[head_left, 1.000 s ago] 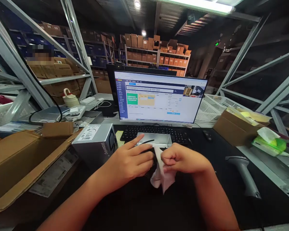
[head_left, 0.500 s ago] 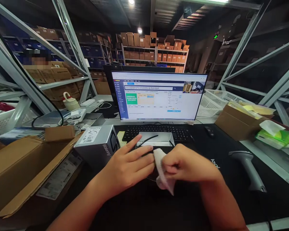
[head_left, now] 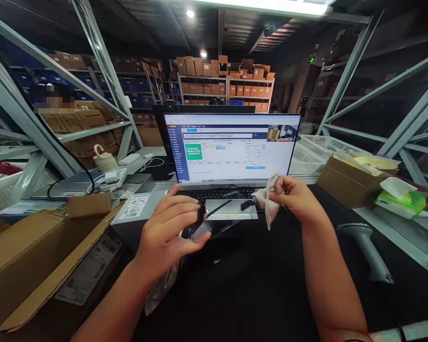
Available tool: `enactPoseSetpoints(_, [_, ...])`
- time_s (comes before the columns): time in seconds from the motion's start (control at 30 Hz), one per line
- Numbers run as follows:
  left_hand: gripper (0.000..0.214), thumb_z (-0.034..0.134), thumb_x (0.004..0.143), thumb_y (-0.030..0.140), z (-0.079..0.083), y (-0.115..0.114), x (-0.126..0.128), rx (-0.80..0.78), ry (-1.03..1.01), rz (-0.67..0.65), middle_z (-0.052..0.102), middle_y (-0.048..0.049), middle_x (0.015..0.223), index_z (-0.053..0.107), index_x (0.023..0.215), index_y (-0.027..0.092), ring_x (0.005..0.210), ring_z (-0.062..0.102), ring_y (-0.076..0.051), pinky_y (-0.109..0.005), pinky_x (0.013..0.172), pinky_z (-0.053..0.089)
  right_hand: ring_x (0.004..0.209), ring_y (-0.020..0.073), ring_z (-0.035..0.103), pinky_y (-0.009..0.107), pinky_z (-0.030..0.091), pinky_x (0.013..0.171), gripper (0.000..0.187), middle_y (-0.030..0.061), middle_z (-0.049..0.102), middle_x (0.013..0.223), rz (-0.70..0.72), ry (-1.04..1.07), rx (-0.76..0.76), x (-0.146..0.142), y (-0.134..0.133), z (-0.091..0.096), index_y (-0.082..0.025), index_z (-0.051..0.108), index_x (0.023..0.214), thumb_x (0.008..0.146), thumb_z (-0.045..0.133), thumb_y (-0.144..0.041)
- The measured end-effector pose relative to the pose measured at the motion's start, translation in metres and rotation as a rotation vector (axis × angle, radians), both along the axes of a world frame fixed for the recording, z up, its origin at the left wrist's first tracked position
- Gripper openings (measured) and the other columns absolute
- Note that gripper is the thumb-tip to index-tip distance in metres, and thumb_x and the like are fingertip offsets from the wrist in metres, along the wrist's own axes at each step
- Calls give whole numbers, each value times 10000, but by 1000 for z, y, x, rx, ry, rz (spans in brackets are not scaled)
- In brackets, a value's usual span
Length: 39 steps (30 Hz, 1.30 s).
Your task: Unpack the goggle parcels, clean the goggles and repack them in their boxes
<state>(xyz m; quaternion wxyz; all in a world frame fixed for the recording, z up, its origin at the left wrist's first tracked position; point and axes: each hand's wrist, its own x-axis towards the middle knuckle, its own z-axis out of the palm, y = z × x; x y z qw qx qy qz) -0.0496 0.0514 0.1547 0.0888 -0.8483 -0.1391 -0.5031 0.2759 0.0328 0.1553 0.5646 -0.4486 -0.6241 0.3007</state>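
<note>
Dark object: A small dark object [head_left: 201, 214] is partly covered by the fingers of the left hand [head_left: 171, 225]; its full shape cannot be made out.
Left grip: The object is held between curled fingers and an extended thumb, above the near edge of the desk mat [head_left: 257, 280].
Grey piece: A smooth, translucent grey piece [head_left: 201, 232] is seen just above the thumb; whether it is joined to the dark object cannot be told.
Black piece: A short black piece [head_left: 248, 205] is blurred beside the cloth; what it belongs to is unclear.
Keyboard: The black keyboard [head_left: 203, 194] is largely hidden by hands and tray.
Cloth: A soft, creased white cloth [head_left: 270, 202] is pinched between thumb and fingers of the right hand [head_left: 297, 197], with its corner hanging down.
Silver tray: A shallow rectangular silver tray [head_left: 235, 212] is placed between the hands, crossed by a slim black strip [head_left: 219, 209].
Plastic: Clear, crinkled plastic [head_left: 161, 290] is partly covered by the left forearm.
Silver box: The silver box [head_left: 137, 209] at left is partly blocked by the left hand.
Change: The cloth, earlier pressed close to the left hand, is now lifted away to the far right, and the hands are parted.
</note>
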Motion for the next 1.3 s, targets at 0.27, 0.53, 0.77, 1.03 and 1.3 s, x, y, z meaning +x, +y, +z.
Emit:
enactPoseSetpoints(0.27, [179,768,788,198,-6,-1,2,-228,-379,138,722,-7,957,680,940,232,925,655,-202,-545,1148,387,851,315,688,374,493,703,652,117,728,903,-571,-990,-501,25,-10,1,-192,600,1347,725,791,-169])
enactPoseSetpoints(0.53, [203,765,801,331,-19,-1,17,-753,-985,-84,740,-26,1003,714,947,200,1015,677,-193,-349,980,509,1058,225,685,336,573,841,438,141,631,1353,-164,-921,606,-108,-26,-23,-174,514,1385,956,515,-87])
enactPoseSetpoints(0.77, [377,851,665,445,-13,-8,24,-1284,-847,-299,751,-65,912,750,878,151,902,674,-201,-326,871,511,712,201,637,339,510,643,386,94,731,891,-271,-1020,977,-111,-20,-36,-152,559,1291,923,605,-45])
enactPoseSetpoints(1.03, [661,479,857,758,-17,-6,27,-1245,-392,-352,741,-89,965,763,936,167,993,658,-267,-371,925,476,802,205,656,351,533,721,181,76,706,918,-288,-723,838,-95,-25,-22,-212,676,1056,948,578,-104])
enactPoseSetpoints(1.3, [765,799,723,374,-39,7,28,-1141,-275,-79,661,0,919,465,1397,237,624,552,-131,-265,609,447,605,133,567,256,475,521,259,31,614,788,-96,375,102,-76,-24,-13,-216,688,790,954,616,-402])
